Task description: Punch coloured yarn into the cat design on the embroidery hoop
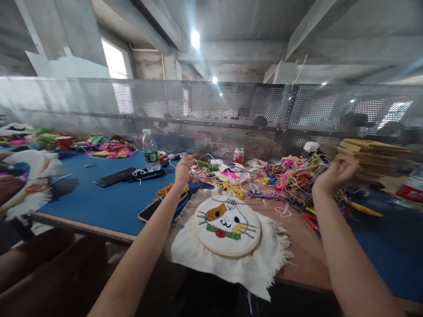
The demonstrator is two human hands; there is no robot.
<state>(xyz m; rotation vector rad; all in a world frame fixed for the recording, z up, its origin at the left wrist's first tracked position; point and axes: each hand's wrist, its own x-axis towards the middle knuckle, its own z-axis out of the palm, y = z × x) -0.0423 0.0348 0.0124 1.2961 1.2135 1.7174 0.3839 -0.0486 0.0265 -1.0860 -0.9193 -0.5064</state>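
A round embroidery hoop holds white cloth stitched with a cat face, lying at the table's front edge. Behind and left of it, my left hand is raised with its fingers pressed together; a pale strand curves beside it, and whether it is held is unclear. My right hand is raised at the right, beside a heap of coloured yarn, fingers curled, their contents hidden. Neither hand touches the hoop. A phone with orange thread lies under my left forearm.
A water bottle, a black phone and a soda can stand or lie farther back. Scissors with red handles, a yellow tool and stacked brown card are right. Another person's hand holds a hoop at left.
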